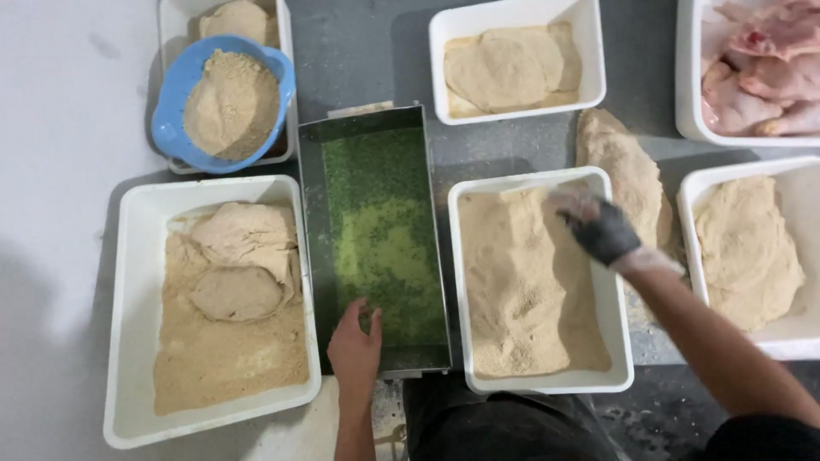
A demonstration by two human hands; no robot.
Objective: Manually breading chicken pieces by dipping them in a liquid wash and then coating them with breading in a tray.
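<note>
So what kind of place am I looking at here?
Most likely a food-prep kitchen's breading station. White tubs of crumbs hold coated cutlets, a metal tray holds green marinade, and raw chicken waits in a tub at the top right.

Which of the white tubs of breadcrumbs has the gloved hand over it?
The middle white tub, just right of the metal pan of green liquid. The gloved right hand hovers over its crumbs; the other tubs have no hand over them.
</note>
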